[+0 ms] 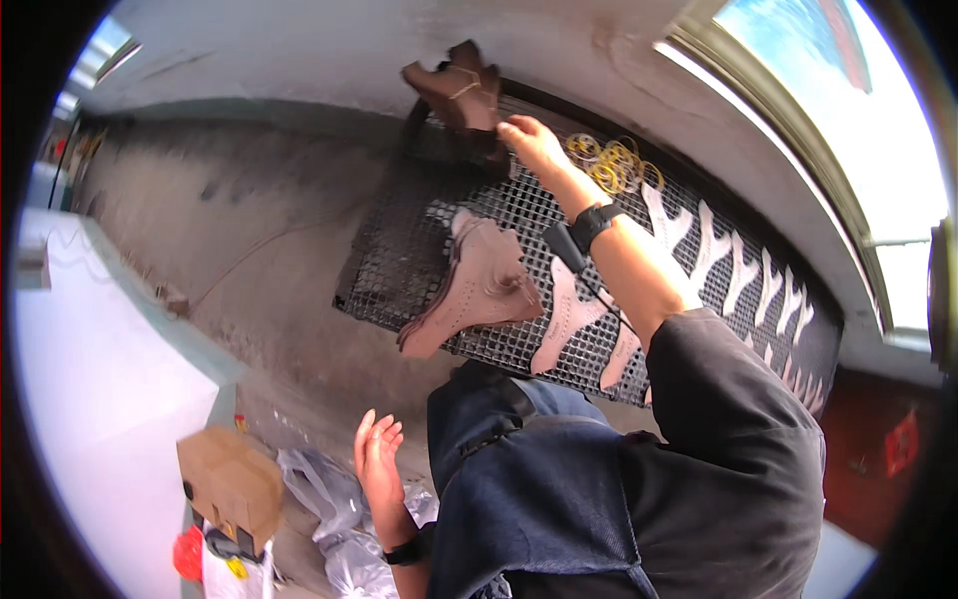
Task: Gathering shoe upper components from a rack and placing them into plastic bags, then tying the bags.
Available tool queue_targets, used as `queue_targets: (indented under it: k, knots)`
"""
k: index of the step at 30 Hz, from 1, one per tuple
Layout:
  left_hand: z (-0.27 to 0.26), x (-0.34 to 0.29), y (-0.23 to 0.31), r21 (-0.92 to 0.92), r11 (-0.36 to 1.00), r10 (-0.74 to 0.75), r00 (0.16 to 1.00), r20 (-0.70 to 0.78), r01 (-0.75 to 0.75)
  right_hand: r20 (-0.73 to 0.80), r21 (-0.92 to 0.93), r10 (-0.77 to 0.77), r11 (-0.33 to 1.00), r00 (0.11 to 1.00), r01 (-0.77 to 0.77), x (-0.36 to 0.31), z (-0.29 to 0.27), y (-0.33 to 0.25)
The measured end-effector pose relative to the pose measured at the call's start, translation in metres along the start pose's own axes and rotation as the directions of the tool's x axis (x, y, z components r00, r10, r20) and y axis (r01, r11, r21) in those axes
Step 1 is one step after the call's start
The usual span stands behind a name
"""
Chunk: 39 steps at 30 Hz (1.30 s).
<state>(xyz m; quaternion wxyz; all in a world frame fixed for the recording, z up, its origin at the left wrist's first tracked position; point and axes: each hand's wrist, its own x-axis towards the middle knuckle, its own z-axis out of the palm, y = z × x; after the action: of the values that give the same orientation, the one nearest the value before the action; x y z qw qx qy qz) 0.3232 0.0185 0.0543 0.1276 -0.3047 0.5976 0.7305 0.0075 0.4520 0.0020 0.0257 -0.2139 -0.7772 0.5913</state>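
My right hand (534, 145) reaches over the far side of a black mesh rack (389, 285), its fingers closed at the edge of a bundle of brown leather-like pieces (461, 92). A thin pale band runs around that bundle. Nearer to me, a loose stack of pinkish-tan, Y-shaped pieces (479, 280) lies on the mesh. Single flat pieces of similar shape (569, 314) are spread to its right. My left hand (379, 464) is low beside my body, fingers apart, holding nothing.
Yellow and white ring-shaped bands (609, 165) lie at the rack's back edge by my right forearm. More pale cut pieces (738, 272) line the rack's right side beneath a window (858, 130). A cardboard box (235, 484) and clear plastic bags (349, 544) stand at lower left.
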Motion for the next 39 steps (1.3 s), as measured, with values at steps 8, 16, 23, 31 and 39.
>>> queue_targets:
  k: [8,16,23,31,39]
  knots:
    - [0.014,0.049,0.019,0.175,0.971,0.053,0.857,0.513,-0.164,-0.113,-0.212,0.039,0.975,0.993,-0.062,-0.232,-0.108,0.086]
    - [0.097,0.050,0.004,0.388,0.894,-0.285,0.384,0.878,-0.224,-0.442,-0.253,0.470,0.752,0.764,-0.609,-0.585,-0.149,0.218]
    - [0.182,-0.012,-0.048,0.392,0.780,-0.361,0.160,0.919,-0.488,-0.279,0.377,0.952,0.230,0.127,-0.897,-0.803,-0.079,0.319]
    - [0.254,-0.118,-0.169,0.486,0.546,-0.615,0.068,0.786,-0.682,-0.163,0.693,0.936,0.333,0.311,-0.639,-0.859,-0.073,0.375]
    - [0.357,-0.265,-0.299,0.115,0.311,-0.768,-0.178,0.615,-0.943,-0.350,0.810,0.930,0.362,0.115,-0.461,-0.955,-0.188,0.443]
